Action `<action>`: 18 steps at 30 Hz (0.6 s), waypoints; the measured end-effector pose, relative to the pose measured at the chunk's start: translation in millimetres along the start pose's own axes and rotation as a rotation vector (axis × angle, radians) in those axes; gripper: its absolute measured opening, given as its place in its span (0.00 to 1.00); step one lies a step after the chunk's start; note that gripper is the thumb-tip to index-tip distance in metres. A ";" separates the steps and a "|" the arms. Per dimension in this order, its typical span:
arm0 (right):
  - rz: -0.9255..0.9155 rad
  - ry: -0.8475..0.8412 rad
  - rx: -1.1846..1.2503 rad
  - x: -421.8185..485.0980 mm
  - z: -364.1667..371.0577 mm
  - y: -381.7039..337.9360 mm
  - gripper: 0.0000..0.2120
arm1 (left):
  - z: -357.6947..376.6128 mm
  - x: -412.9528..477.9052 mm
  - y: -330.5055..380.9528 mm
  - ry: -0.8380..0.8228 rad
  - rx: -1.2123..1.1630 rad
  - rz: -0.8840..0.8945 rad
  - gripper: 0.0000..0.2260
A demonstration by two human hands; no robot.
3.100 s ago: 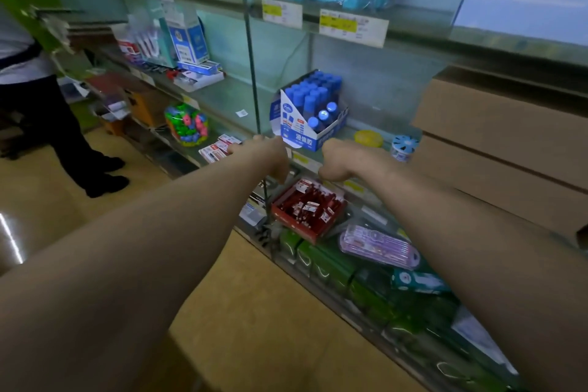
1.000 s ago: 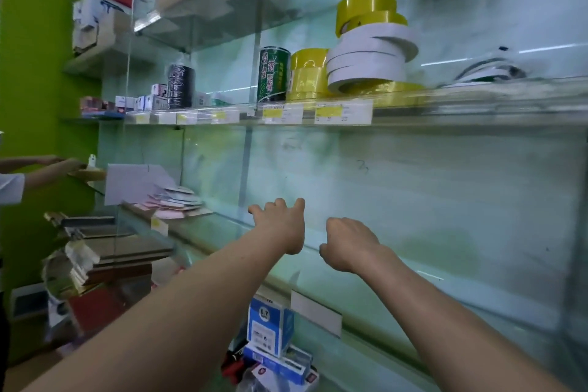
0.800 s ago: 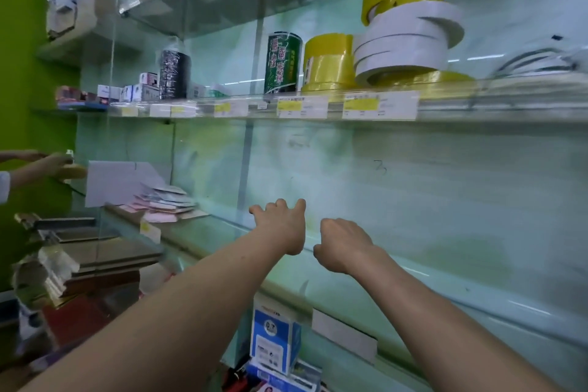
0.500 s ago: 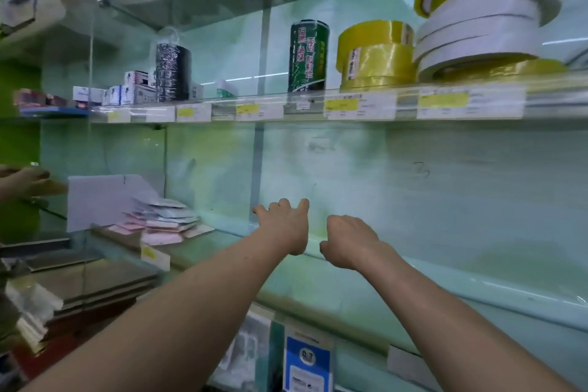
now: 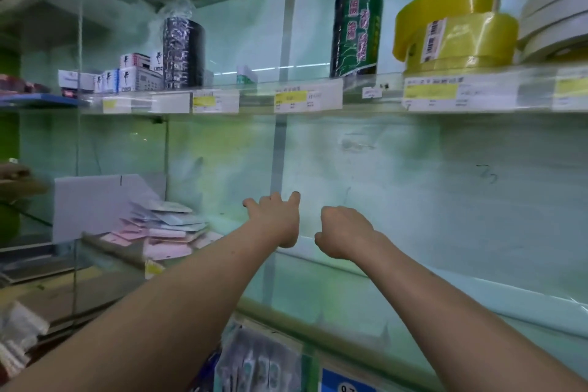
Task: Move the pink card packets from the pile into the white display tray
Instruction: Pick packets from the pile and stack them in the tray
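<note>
A loose pile of pink and pale blue card packets [image 5: 165, 234] lies on the glass shelf at the left. Behind it stands a white display tray [image 5: 92, 204], seen as a white card panel. My left hand [image 5: 276, 220] reaches forward over the shelf to the right of the pile, fingers stretched out, holding nothing. My right hand [image 5: 344, 232] hovers beside it with fingers curled under, and nothing shows in it. Both hands are apart from the packets.
The glass shelf [image 5: 366, 267] runs right with bare room. Above, another shelf carries yellow tape rolls [image 5: 455, 29], a green wrapped roll [image 5: 355, 33], a black roll [image 5: 183, 52] and small boxes [image 5: 133, 73]. Another person's hand [image 5: 14, 173] shows at the far left.
My view has risen from the lower shelves and moved closer to the card pile's shelf. Both arms stay stretched forward, the left fingers now spread.
</note>
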State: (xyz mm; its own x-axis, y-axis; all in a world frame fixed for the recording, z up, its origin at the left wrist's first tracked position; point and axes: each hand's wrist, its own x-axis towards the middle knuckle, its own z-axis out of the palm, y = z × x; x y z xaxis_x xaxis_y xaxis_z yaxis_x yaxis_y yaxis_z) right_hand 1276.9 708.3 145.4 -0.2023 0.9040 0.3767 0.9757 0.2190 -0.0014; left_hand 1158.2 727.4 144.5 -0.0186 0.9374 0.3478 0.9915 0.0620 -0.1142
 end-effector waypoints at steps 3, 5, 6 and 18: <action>-0.032 0.005 -0.002 15.5 7.2 -3.4 0.12 | 8.7 11.1 -5.5 -0.015 0.010 -0.015 0.34; -0.047 0.007 0.000 24.8 12.8 -8.2 0.10 | 13.6 18.4 -11.1 -0.014 0.007 -0.030 0.35; -0.052 0.007 0.000 29.1 15.3 -11.2 0.10 | 15.7 21.7 -14.6 -0.016 0.005 -0.036 0.35; -0.064 -0.002 0.003 82.3 45.0 -73.5 0.10 | 41.5 64.1 -83.3 -0.041 -0.028 -0.015 0.38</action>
State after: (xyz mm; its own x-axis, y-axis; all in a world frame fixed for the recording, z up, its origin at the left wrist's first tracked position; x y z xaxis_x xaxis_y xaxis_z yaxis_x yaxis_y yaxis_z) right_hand 1184.8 783.1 134.8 -0.2644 0.8888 0.3743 0.9606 0.2774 0.0198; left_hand 1069.1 796.6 137.7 -0.0381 0.9498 0.3106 0.9943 0.0670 -0.0831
